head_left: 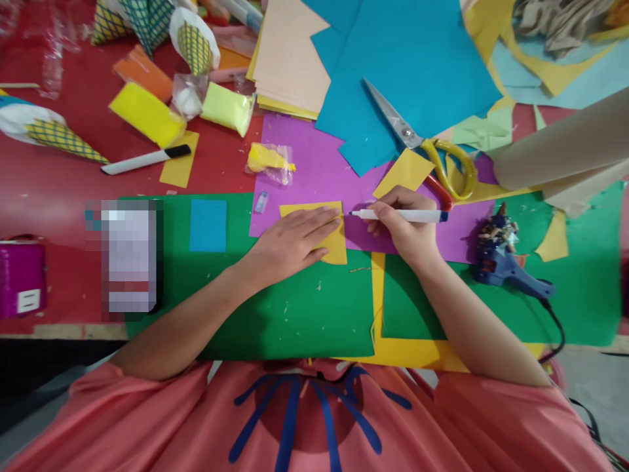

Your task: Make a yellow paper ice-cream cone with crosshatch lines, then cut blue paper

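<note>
The left hand (295,244) lies flat, fingers pressed together, pinning a yellow paper square (335,248) where the purple sheet (314,167) overlaps the green sheet (275,308), midway along the near edge of the red table (59,196). The right hand (405,233) pinches a white marker (407,215), tip touching the square's right edge. A clean stroke likely needs the square held still and the pen kept steady.
</note>
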Motion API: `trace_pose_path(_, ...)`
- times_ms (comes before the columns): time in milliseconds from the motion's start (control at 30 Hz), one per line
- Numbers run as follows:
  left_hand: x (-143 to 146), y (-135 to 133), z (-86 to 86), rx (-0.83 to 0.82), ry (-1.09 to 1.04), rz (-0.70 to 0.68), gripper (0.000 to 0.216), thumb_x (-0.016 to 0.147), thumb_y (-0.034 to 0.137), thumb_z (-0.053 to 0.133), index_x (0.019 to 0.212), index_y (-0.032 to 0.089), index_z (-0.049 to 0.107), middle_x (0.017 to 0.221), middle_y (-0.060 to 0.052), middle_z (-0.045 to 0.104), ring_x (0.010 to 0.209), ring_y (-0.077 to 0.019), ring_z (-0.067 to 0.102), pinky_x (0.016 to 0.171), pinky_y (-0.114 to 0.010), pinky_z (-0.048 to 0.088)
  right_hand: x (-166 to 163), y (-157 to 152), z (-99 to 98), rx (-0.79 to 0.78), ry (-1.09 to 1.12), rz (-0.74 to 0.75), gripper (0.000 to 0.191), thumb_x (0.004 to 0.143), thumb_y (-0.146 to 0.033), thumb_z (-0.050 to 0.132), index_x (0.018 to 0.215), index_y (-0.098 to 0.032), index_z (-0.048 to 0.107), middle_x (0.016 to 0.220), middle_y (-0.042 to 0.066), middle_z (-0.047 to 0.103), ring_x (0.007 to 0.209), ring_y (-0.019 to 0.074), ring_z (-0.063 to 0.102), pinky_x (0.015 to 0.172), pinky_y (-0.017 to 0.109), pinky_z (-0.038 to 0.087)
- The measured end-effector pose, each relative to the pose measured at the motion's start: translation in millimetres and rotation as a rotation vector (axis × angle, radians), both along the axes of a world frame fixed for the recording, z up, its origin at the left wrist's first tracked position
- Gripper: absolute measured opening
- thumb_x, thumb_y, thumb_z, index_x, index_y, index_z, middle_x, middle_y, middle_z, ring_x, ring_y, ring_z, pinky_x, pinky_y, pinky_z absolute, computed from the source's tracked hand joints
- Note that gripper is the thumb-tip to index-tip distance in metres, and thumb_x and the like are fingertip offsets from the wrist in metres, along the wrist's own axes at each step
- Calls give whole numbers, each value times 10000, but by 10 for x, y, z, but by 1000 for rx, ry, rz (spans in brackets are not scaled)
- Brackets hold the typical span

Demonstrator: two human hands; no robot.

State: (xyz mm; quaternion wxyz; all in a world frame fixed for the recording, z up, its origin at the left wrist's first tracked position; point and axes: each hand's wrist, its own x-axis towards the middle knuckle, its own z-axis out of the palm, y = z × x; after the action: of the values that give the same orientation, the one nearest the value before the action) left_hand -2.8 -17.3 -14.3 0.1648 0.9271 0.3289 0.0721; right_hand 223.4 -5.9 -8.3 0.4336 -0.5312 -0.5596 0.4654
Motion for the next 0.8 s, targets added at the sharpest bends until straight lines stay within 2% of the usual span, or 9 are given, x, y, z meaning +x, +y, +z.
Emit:
trace_pose_path(267,4,15,3,-5,-23,27,475,945,297,411,1398,164,366,1458,-99,408,1361,-220,364,1106,-415,337,-37,1,-21,24,-130,89,145,812,-286,623,717,-177,615,611,-2,638,516,100,575,492,234,436)
trace_pose_path(800,8,25,6,-18,-27,29,490,944,311,416,1410,171,351,1450,-98,419,1356,-226,372,1100,-418,341,-36,25,19,18,-198,123,166,797,-278,613,678,-164,597,576,-19,589,511,84,515,490,217,381)
